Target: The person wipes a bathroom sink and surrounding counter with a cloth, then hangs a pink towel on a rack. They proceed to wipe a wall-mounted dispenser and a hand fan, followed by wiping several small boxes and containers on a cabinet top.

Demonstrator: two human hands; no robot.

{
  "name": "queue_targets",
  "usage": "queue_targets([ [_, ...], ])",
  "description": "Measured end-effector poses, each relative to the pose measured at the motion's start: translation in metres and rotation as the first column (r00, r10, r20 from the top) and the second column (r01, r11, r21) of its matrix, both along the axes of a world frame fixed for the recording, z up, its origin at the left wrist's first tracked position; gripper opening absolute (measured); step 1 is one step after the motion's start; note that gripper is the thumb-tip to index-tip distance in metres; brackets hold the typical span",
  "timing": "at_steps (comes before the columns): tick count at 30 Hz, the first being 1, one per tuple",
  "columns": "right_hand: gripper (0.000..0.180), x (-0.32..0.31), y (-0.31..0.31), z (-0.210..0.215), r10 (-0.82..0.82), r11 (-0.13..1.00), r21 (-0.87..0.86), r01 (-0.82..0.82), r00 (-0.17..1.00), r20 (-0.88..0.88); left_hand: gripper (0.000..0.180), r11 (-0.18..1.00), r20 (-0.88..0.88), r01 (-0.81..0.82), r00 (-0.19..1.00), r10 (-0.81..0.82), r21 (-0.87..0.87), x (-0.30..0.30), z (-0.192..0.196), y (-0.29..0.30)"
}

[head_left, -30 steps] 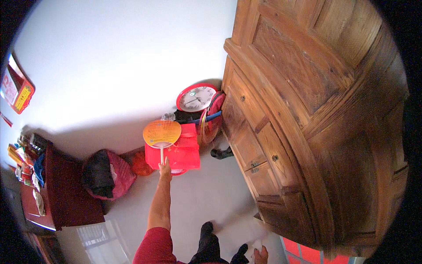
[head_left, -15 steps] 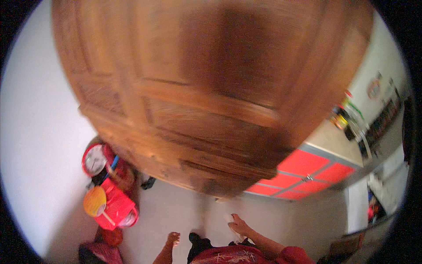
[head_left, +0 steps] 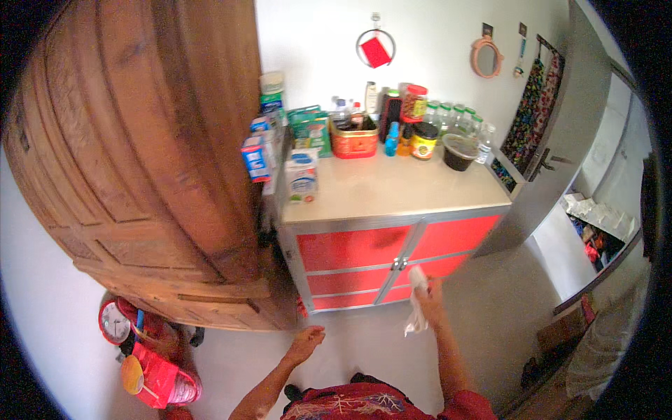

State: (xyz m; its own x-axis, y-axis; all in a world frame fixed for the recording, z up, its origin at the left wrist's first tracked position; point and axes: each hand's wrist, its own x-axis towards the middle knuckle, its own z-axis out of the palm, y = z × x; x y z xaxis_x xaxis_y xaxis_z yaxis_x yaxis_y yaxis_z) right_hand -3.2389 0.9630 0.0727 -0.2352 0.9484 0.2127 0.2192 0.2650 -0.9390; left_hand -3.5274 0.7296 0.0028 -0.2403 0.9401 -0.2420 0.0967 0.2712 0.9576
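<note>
Swinging to the right since a second ago, the head view has left the red bag and straw fan, once straight ahead, low at the near left, and now faces a red cabinet point(head_left: 381, 245) with two doors under a pale countertop point(head_left: 392, 185). One large wooden wardrobe point(head_left: 147, 154) fills the left side, close against the cabinet. Two bare forearms come up from the near edge. The right hand point(head_left: 428, 297) is raised in front of the cabinet doors, fingers closed round one crumpled white cloth point(head_left: 416, 308) that hangs down from the grip; it is blurred, and whether cloth meets door cannot be told. The left hand point(head_left: 306, 344) is lower and nearer, loosely open with fingers slack, holding nothing, over the pale floor point(head_left: 504, 308). On the countertop stand one milk carton point(head_left: 302, 178) at the near left, one red basket point(head_left: 354, 143) of small bottles farther back, one red-lidded jar point(head_left: 414, 103), one yellow-labelled jar point(head_left: 423, 142), one dark bowl point(head_left: 460, 151), and a row of clear bottles too crowded to count. One round wire hoop with a red square point(head_left: 375, 49) hangs on the far white wall. At the near left floor lie one red clock point(head_left: 114, 323), one red bag point(head_left: 159, 378) and one straw fan point(head_left: 131, 375). One grey door point(head_left: 560, 140) stands open at the right.
</note>
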Motion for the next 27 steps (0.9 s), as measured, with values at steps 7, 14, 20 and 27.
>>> queue_targets([
  [7, 0.042, 0.006, 0.116, 0.157, -0.126, 0.942, 0.324, 0.086, 0.987, 0.104, 0.018, 0.891, -0.345, 0.031, 0.928, 0.144, 0.453, 0.047, 0.152, 0.13],
  [14, 0.038, -0.131, 0.212, 0.166, -0.201, 0.773, 0.61, -0.177, 0.843, 0.5, 0.014, 0.681, -0.45, 0.066, 0.796, 0.405, 0.73, 0.054, 0.217, 0.242],
  [20, 0.039, -0.142, 0.226, 0.141, -0.103, 0.588, 0.616, -0.525, 0.707, 0.7, 0.019, 0.719, -0.633, 0.114, 0.579, 0.513, 0.686, 0.043, 0.223, 0.315],
  [27, 0.043, -0.04, 0.287, 0.128, -0.337, 0.782, 0.56, -0.275, 0.569, 0.75, 0.034, 0.858, -0.808, 0.084, 0.394, 0.439, 0.507, 0.048, 0.216, 0.34],
])
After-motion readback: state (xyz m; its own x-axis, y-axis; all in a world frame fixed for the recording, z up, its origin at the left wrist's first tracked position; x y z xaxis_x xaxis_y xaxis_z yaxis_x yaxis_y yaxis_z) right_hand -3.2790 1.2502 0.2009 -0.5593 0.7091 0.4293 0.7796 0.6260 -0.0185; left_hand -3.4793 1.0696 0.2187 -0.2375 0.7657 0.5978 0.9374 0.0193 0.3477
